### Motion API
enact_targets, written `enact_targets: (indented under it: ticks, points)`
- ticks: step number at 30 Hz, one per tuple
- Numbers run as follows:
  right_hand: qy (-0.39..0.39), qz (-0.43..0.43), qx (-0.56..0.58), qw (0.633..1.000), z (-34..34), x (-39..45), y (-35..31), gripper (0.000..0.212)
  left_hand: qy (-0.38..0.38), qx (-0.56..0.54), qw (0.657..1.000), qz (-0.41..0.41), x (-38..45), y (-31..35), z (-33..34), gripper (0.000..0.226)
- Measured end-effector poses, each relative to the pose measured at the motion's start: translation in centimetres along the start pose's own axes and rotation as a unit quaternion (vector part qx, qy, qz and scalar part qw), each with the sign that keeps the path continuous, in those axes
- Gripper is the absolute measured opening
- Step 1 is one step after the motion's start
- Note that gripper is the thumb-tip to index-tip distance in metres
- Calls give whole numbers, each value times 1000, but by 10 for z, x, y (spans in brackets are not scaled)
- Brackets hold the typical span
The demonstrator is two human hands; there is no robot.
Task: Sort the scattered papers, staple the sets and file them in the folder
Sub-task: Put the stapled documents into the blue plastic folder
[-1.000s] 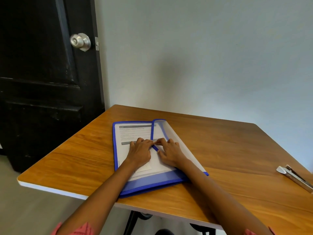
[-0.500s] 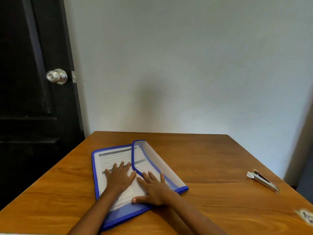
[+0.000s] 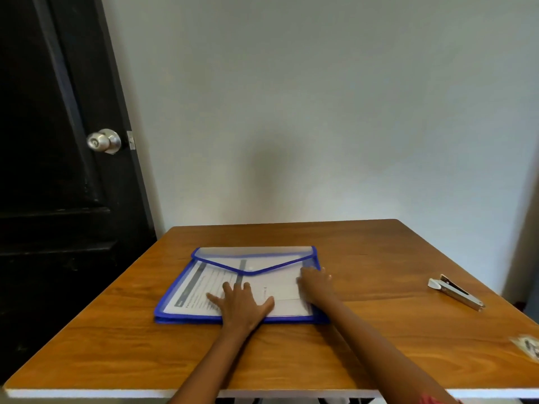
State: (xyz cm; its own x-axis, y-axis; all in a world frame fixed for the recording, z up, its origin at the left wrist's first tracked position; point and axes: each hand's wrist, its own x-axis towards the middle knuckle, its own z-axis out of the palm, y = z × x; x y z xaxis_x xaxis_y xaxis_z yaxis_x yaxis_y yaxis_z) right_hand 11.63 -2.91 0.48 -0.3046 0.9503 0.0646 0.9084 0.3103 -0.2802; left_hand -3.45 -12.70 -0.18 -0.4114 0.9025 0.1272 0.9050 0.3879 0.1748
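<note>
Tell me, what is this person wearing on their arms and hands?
Both hands, the left and the right, are bare: no gloves, and no rings or watch that I can make out. The forearms are uncovered too. Only at the bottom edge does a bit of reddish-pink sleeve show on the right arm.

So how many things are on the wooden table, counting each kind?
Clear plastic folder with blue edging: 1
Printed papers inside the folder: 1 stack, sheets uncountable
Silver metal stapler: 1
Small blurred scrap at the table's right edge: 1
Hands resting flat on the folder: 2, left hand, right hand
Total: 6
</note>
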Motion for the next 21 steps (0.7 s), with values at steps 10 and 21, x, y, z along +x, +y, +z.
enact_targets:
  ticks: [10, 21]
  points:
    - [-14, -63, 11, 998, 2, 28, 20, 38, -81, 16, 995, -52, 14, 22, 7, 91]
    - [138, 30, 82, 987, -35, 3, 84, 40, -22, 79, 996, 28, 30, 57, -15, 63]
